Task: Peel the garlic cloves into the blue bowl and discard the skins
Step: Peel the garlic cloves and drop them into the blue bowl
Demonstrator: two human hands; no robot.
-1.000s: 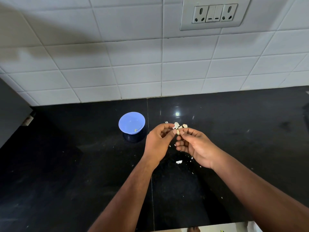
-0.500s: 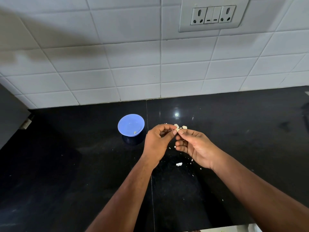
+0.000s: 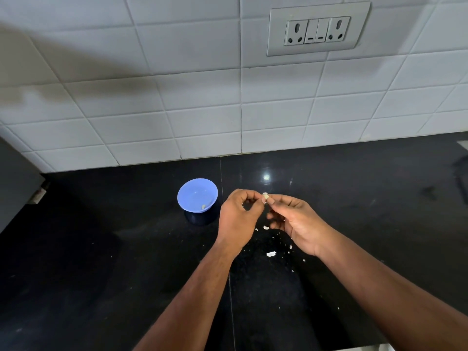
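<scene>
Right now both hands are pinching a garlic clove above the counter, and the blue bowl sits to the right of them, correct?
Not quite. The head view shows the blue bowl to the left of the hands, not the right. The left hand and right hand do pinch the garlic clove above the counter.

Worktop is glossy black with fine speckles, dotted with whitish skin bits. The bowl is a soft periwinkle blue, and the clove looks pale cream. Wall tiles are plain white with thin grey grout lines, socket plate white too.
</scene>
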